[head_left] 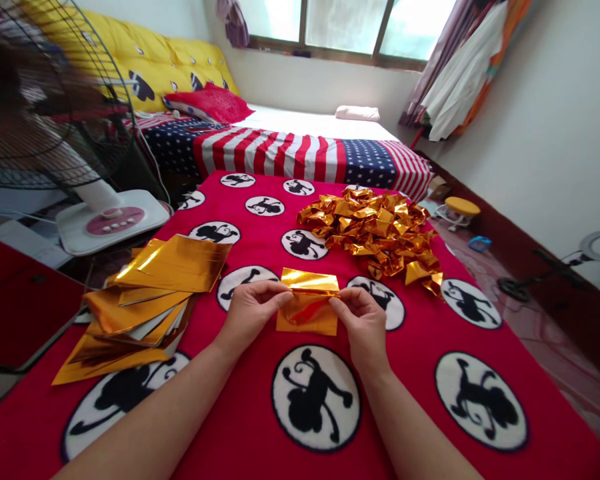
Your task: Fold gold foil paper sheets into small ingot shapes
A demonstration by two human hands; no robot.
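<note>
A sheet of gold foil paper (308, 319) lies in front of me on the red cloth, with a raised fold running across its middle. My left hand (255, 307) pinches the left end of that fold between thumb and fingers. At the right end, my right hand (363, 320) grips the same fold in a pinch. To the left is a loose, fanned stack of flat gold foil sheets (175, 267), some showing pale undersides. A heap of folded gold foil pieces (375, 230) sits beyond my right hand.
The red cloth (395, 413) with monkey circles covers the table. A white-based fan (113, 217) stands at the left, near a dark red panel (20, 303). Behind is a bed with a flag-patterned cover (280, 152). A yellow stool (461, 205) stands on the floor at right.
</note>
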